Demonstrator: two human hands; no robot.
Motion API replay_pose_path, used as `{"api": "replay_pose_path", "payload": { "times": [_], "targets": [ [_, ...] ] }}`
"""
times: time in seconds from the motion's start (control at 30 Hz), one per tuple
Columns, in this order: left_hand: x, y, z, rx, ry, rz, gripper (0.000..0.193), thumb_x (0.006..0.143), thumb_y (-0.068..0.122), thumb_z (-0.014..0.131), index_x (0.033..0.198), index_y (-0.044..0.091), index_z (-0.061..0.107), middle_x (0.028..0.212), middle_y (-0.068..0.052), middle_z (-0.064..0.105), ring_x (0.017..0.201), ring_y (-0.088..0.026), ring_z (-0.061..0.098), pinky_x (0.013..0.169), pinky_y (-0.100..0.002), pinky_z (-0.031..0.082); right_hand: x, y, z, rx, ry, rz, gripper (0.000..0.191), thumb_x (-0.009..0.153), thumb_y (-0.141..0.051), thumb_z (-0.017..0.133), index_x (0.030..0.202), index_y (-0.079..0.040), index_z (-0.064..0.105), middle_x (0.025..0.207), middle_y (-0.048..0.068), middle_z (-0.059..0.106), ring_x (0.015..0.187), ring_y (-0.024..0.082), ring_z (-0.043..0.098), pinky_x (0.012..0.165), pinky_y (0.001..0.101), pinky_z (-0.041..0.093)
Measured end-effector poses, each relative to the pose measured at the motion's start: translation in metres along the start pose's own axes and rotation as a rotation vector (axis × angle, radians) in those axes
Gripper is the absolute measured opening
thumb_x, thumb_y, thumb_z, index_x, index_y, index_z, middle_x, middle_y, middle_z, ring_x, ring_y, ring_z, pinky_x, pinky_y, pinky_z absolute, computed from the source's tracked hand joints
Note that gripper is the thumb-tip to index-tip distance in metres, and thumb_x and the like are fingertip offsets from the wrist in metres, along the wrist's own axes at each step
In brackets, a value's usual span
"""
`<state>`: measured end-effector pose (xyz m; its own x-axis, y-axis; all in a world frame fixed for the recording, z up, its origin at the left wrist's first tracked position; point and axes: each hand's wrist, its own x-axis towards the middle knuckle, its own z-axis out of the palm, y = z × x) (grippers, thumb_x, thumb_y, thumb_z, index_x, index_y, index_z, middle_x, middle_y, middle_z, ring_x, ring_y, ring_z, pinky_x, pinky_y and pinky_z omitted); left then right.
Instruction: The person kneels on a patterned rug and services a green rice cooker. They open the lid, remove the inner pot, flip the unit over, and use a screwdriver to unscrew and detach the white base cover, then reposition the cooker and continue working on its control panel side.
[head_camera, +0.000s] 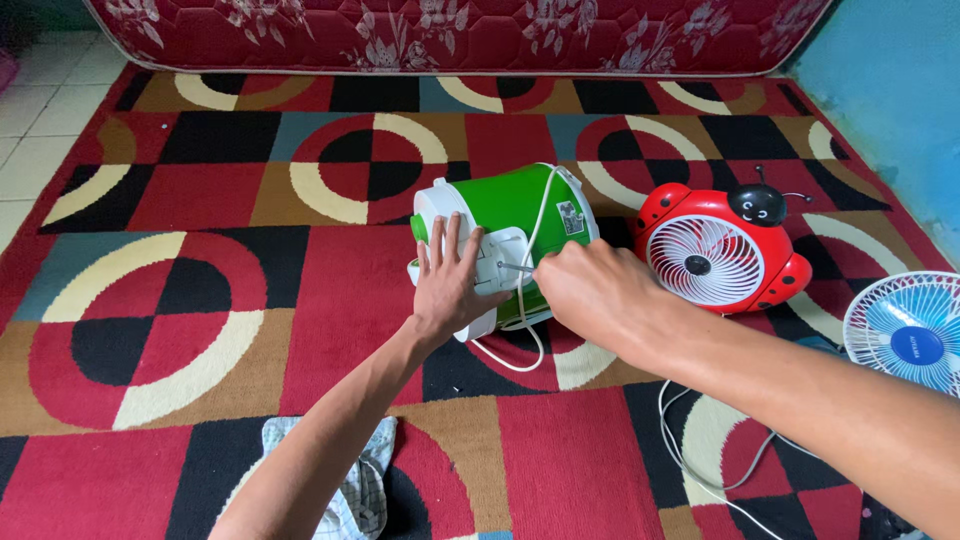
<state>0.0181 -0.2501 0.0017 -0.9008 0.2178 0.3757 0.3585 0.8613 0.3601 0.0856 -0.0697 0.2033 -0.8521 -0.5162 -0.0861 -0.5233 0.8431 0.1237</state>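
While the green and white appliance (520, 215) lies tipped on its side on the patterned carpet (300, 300), its long axis runs from the white base near the person up and away to the right, toward the ladybird-shaped red fan (715, 250) just beside it. The left hand (450, 285) rests flat on the white base, fingers (452, 240) spread open and pointing away, pressing rather than gripping. The right hand (590, 290) comes in from the right, curled closed around a thin metal tool (512, 267) whose tip points left into the base plate — the work spot lies between the two hands, touching both. The left hand is the nearer one to the base's middle. The appliance is a squat cylinder — glossy green body, white ends, a white cord (530, 300) looping over it and down onto the carpet. A blue and white fan (910, 335) sits at the right edge, a checked cloth (360, 480) near the left forearm.
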Motion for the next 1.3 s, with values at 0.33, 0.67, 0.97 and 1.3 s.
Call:
{"api": "replay_pose_path", "payload": {
  "times": [0.33, 0.67, 0.97, 1.3],
  "targets": [
    [-0.003, 0.001, -0.001, 0.0, 0.016, 0.008, 0.112, 0.068, 0.059, 0.087, 0.154, 0.009, 0.035, 0.162, -0.028, 0.019, 0.152, -0.05, 0.009, 0.115, -0.074, 0.019, -0.002, 0.01, 0.004, -0.084, 0.238, -0.196, 0.014, 0.082, 0.0, 0.064, 0.092, 0.006, 0.072, 0.102, 0.02, 0.066, 0.088, 0.035, 0.073, 0.057, 0.0428, 0.062],
    [0.0, 0.002, -0.004, 0.006, -0.02, -0.016, 0.113, 0.067, 0.06, 0.087, 0.154, 0.01, 0.033, 0.162, -0.028, 0.017, 0.153, -0.049, 0.007, 0.116, -0.074, 0.017, -0.003, -0.001, -0.009, 0.045, -0.049, 0.113, 0.042, 0.105, -0.033, 0.055, 0.093, 0.003, 0.073, 0.087, 0.025, 0.074, 0.081, 0.042, 0.074, 0.062, 0.0477, 0.062],
    [-0.001, 0.002, -0.004, 0.006, -0.014, -0.008, 0.114, 0.068, 0.061, 0.087, 0.154, 0.009, 0.034, 0.162, -0.028, 0.017, 0.153, -0.049, 0.008, 0.116, -0.074, 0.017, -0.002, 0.006, 0.0, -0.014, 0.046, -0.01, 0.03, 0.099, -0.023, 0.06, 0.092, 0.003, 0.074, 0.091, 0.026, 0.071, 0.076, 0.041, 0.075, 0.057, 0.0469, 0.062],
    [-0.002, 0.002, -0.005, -0.003, 0.008, -0.01, 0.114, 0.068, 0.061, 0.086, 0.154, 0.009, 0.034, 0.163, -0.027, 0.018, 0.153, -0.048, 0.008, 0.117, -0.073, 0.017, -0.002, 0.009, 0.007, -0.123, 0.231, -0.235, 0.016, 0.08, 0.0, 0.066, 0.095, 0.003, 0.071, 0.104, 0.014, 0.063, 0.103, 0.029, 0.067, 0.062, 0.0398, 0.062]
  ]
}}
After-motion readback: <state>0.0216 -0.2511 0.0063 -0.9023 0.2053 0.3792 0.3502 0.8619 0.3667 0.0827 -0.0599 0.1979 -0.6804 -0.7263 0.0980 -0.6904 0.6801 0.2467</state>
